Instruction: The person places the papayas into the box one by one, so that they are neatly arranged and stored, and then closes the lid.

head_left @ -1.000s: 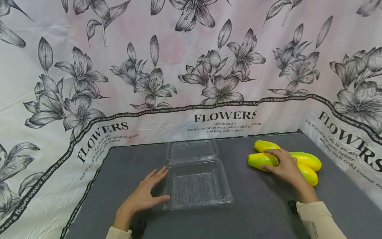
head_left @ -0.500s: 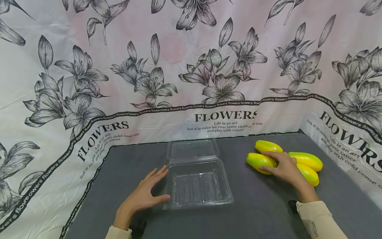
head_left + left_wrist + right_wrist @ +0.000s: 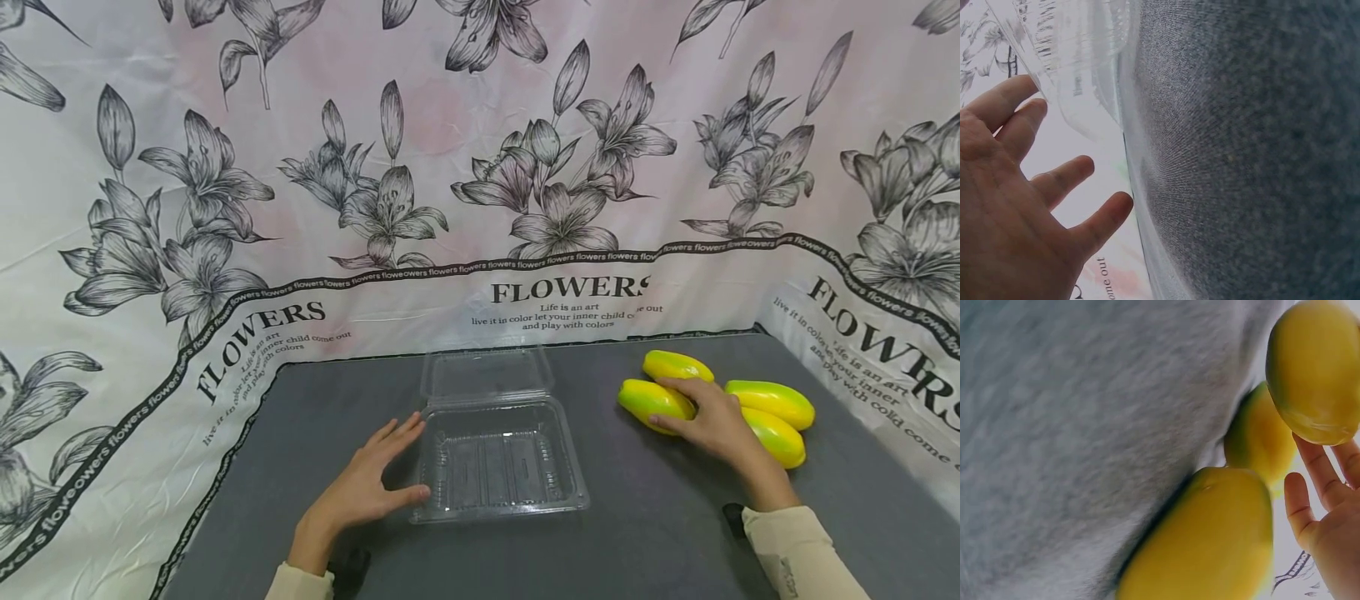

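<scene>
A clear plastic clamshell box (image 3: 495,500) stands with its lid folded back. My left hand (image 3: 367,483) is at its left side, fingers spread and straight, with fingertips and thumb right at the rim. In the left wrist view the spread fingers (image 3: 1110,219) show beside the clear plastic. My right hand (image 3: 708,417) grips a yellow-green papaya (image 3: 651,402), thumb on its near side and fingers over the top. In the right wrist view the fingertips meet the held papaya (image 3: 1316,369). A second papaya (image 3: 675,364) lies just behind it.
Two more papayas, a rear one (image 3: 780,404) and a front one (image 3: 778,437), lie side by side to the right of my right hand. A grey cloth (image 3: 630,533) covers the table. Behind it hangs a flower-printed curtain (image 3: 420,217).
My right hand has shifted slightly left with the front papaya, widening the gap to the pair on the right. The left hand keeps its place at the box.
</scene>
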Action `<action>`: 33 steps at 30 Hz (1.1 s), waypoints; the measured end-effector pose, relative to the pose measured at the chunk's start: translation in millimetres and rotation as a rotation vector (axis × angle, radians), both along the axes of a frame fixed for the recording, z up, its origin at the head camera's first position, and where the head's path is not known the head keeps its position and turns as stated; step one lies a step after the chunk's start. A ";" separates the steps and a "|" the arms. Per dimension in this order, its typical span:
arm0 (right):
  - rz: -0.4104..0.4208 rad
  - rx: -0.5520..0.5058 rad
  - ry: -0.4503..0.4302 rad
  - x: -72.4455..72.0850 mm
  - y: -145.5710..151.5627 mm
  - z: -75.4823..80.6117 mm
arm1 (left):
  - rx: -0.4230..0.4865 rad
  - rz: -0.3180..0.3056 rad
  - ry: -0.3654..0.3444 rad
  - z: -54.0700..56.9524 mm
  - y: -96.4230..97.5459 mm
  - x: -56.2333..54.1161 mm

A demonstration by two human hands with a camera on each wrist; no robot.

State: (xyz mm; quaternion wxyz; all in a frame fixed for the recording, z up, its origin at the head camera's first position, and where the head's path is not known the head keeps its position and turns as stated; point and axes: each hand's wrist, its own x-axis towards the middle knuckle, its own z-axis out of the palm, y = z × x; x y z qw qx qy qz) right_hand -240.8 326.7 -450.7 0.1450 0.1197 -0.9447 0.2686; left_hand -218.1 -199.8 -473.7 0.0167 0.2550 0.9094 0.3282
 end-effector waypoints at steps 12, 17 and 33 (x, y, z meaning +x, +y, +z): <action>0.030 -0.128 0.021 1.9 -29.4 20.4 | -0.007 0.013 -0.014 3.1 1.9 2.3; 0.068 -0.202 -0.032 1.7 -44.4 28.2 | -0.005 0.008 -0.014 3.2 2.5 2.1; 0.240 -0.305 -0.099 -7.3 -92.2 53.1 | -0.004 0.008 -0.009 2.5 3.8 2.1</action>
